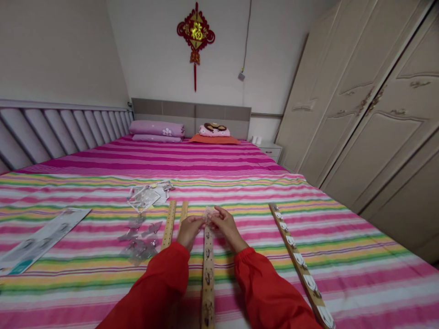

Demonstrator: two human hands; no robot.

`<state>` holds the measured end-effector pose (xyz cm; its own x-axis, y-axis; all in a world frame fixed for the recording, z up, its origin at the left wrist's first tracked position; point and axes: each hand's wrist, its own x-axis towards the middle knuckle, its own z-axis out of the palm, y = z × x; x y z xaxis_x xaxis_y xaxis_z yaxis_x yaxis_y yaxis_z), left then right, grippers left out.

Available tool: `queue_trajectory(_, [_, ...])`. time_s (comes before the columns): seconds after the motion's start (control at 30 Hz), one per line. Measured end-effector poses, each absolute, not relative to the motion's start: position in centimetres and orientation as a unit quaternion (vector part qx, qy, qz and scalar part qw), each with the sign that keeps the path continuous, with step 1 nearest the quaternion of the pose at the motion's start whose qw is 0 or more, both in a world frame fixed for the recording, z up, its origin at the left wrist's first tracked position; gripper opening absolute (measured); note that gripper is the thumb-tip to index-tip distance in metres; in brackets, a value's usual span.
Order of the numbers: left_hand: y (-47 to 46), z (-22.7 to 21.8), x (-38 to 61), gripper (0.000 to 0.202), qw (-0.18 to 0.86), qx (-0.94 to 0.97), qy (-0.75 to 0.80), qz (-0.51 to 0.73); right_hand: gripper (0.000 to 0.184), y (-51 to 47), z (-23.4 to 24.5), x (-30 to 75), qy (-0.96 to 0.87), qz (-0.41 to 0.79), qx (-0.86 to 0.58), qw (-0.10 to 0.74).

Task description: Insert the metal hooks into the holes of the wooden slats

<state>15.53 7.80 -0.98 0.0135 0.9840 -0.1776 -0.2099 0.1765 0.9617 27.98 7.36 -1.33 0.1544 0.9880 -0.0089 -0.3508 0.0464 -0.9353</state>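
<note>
My left hand [190, 230] and my right hand [226, 227] meet at the far end of a narrow wooden strip [208, 265] fitted with a row of small metal hooks. Between the fingertips of both is a small see-through plastic piece [208, 213]; its exact kind is too small to tell. Both hands are closed in a pinch, with some right fingers raised. Two bare wooden strips with holes, one long [169, 224] and one partly hidden [184, 211], lie beside my left hand. Further right lies another wooden strip [291, 246] carrying white looped pieces and metal parts.
Left of the strips is a heap of clear plastic pieces [140, 242]. Beyond it sits a pile of flat packaging [151, 194]. A long flat package [44, 240] lies at the far left. Striped cloth [360, 269] covers the bed; a wardrobe [370, 114] stands right.
</note>
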Motion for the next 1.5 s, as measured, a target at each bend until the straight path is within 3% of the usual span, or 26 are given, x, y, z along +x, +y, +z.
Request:
queue_trajectory(0.1, [7.9,-1.0,15.6,0.019,0.584,0.4,0.492,0.507,0.056,7.7,-1.6,28.1,-0.389,0.515,-0.44,0.624])
queue_trajectory(0.5, [7.9,-1.0,15.4,0.014,0.52,0.521,0.455,0.501,0.017,7.5,-1.4,28.1,-0.428,0.5,-0.474,0.586])
queue_trajectory(0.83, [7.8,-0.5,15.4,0.02,0.496,0.544,0.442,0.512,0.02,8.0,-1.4,29.3,-0.512,0.384,-0.483,0.598])
queue_trajectory(1.0, [8.0,-0.3,15.3,0.013,0.485,0.556,0.436,0.516,0.035,8.0,-1.6,29.4,-0.516,0.366,-0.495,0.596])
queue_trajectory(1.23, [8.3,1.0,15.2,0.011,0.472,0.555,0.443,0.522,0.025,8.1,-2.0,29.5,-0.535,0.35,-0.492,0.591])
queue_trajectory(1.33, [8.3,1.1,15.2,0.013,0.503,0.541,0.439,0.512,0.029,8.1,-2.0,29.5,-0.542,0.32,-0.484,0.608])
queue_trajectory(1.5, [8.4,0.6,15.0,0.023,0.551,0.491,0.45,0.503,0.018,8.3,-2.5,29.4,-0.545,0.345,-0.489,0.587])
